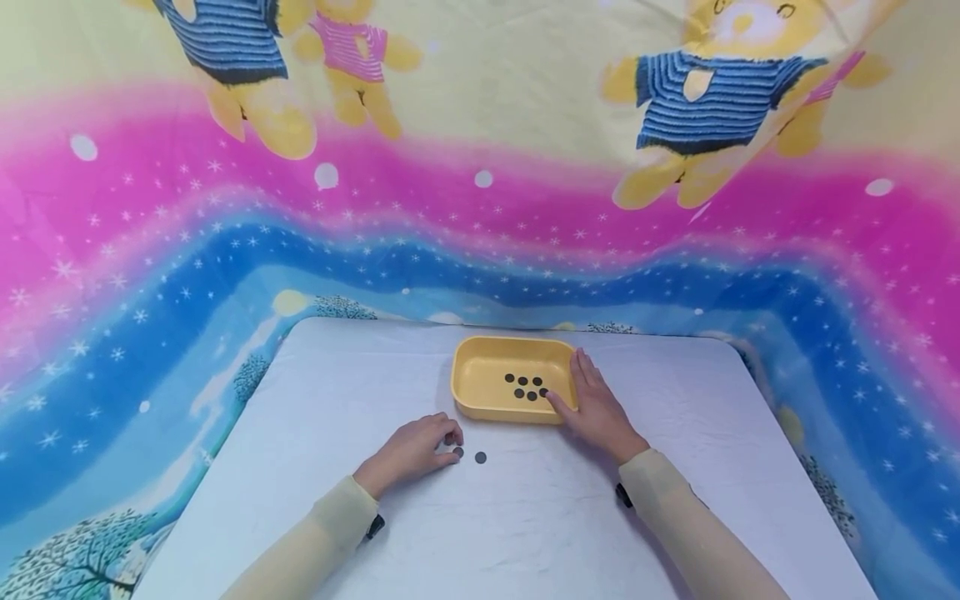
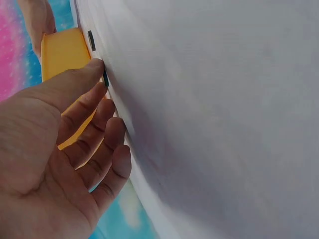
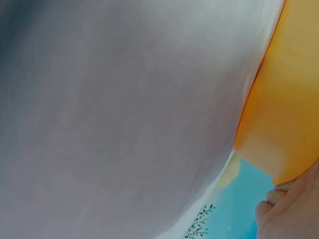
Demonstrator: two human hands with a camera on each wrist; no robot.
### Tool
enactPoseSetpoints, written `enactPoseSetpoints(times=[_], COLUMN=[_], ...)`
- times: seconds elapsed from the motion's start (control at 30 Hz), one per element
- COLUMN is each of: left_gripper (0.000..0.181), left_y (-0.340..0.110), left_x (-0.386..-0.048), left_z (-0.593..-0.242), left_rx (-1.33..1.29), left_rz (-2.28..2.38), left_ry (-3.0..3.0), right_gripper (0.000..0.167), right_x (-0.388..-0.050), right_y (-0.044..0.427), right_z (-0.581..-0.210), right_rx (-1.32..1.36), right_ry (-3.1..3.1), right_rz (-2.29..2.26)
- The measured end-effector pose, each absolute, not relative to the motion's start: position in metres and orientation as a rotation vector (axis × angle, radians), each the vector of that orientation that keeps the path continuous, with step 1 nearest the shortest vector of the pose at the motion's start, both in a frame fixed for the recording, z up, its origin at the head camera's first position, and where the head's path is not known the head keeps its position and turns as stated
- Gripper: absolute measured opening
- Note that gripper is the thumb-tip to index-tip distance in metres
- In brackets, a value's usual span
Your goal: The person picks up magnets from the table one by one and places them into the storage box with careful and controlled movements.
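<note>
Near the front left of a yellow plastic tray (image 1: 480, 414), my left hand (image 1: 415, 447) is low over the white tabletop. Its thumb and index fingertip pinch a small round black disc (image 1: 458, 452); the left wrist view shows the dark disc (image 2: 105, 78) edge-on at the thumb tip. Another dark disc (image 1: 448, 441) is partly hidden under the fingers. A loose disc (image 1: 481, 457) lies flat just to the right. My right hand (image 1: 602, 414) grips the tray's right end, thumb over the front rim and fingers along the outer side. Several black discs (image 1: 522, 381) lie inside the tray.
The white-covered table (image 1: 360, 367) has its back edge just behind the tray. A patterned cloth (image 1: 480, 217) with bears and snowflakes hangs behind and around the table's sides.
</note>
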State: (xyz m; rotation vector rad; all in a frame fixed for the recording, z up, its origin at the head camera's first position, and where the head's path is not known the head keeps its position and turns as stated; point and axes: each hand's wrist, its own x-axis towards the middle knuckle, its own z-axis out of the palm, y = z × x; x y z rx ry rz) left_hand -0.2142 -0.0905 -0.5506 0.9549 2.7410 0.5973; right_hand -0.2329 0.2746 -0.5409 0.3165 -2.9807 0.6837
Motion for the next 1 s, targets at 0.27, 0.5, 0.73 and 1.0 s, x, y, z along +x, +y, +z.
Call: enactPoseSetpoints(times=[0.27, 0.5, 0.73, 1.0], left_gripper=[0.015, 0.016, 0.021, 0.019], left_y=[-0.0892, -0.0880, -0.0879, -0.0886], left_x=[-0.2127, -0.2100, -0.2083, -0.2073], left_z=[-0.5506, -0.5487, -0.5455, -0.5455], left_rx=[0.968, 0.965, 0.976, 0.970], left_rz=[0.597, 0.601, 0.634, 0.650], left_ry=[2.745, 2.754, 2.748, 2.731], right_gripper=[0.103, 0.104, 0.103, 0.103], right_x=[-0.2340, -0.2338, -0.2338, -0.2339], right_y=[0.2749, 0.2745, 0.2740, 0.2745], right_z=[-0.5418, -0.5421, -0.5420, -0.5430], right_rx=[0.330, 0.322, 0.322, 0.329], right_ry=[-2.968, -2.976, -2.981, -2.977], right_rz=[0.658, 0.658, 0.658, 0.646])
